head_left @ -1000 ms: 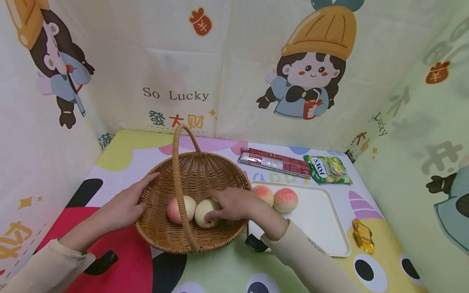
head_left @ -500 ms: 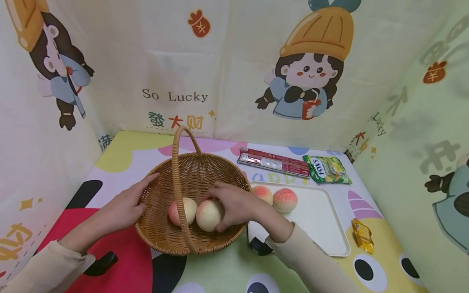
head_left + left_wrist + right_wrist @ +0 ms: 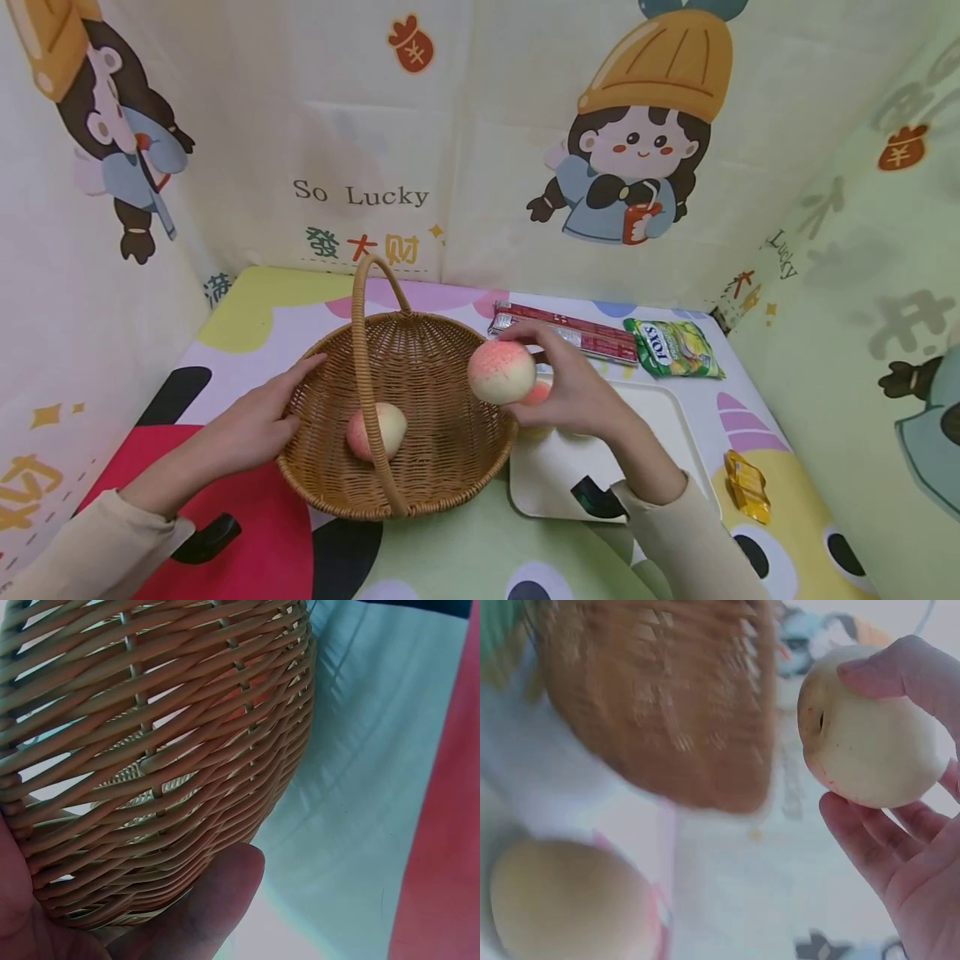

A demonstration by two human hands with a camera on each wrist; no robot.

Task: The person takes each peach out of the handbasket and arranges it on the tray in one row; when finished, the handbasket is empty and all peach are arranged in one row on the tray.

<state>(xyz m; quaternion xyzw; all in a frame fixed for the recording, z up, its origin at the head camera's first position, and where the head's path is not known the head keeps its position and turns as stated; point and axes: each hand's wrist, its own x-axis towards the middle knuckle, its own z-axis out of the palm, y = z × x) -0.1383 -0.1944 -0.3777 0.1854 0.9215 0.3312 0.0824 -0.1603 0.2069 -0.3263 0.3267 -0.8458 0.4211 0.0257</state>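
A brown wicker basket [image 3: 438,354] with a tall arched handle stands left of centre in the head view. My left hand [image 3: 251,425] holds its left rim; in the left wrist view the thumb [image 3: 225,889] lies against the woven outer wall. Over the basket's right rim, my right hand [image 3: 581,387] grips a pink-and-cream peach [image 3: 500,372] between thumb and fingers. In the right wrist view this peach [image 3: 874,735] shows its dimpled end. One peach [image 3: 388,432] lies inside the basket, partly behind the handle.
A white tray [image 3: 637,467] stands right of the basket; peaches on it are mostly hidden by my right hand. Behind it lie dark red packets [image 3: 592,336] and a green FOX'S bag [image 3: 675,348]. A yellow wrapper [image 3: 747,486] lies at the right. Printed cloth walls surround the table.
My right hand has taken hold of a peach in the basket and lifted it up and rightward to the rim. The left hand has stayed at the basket's left side.
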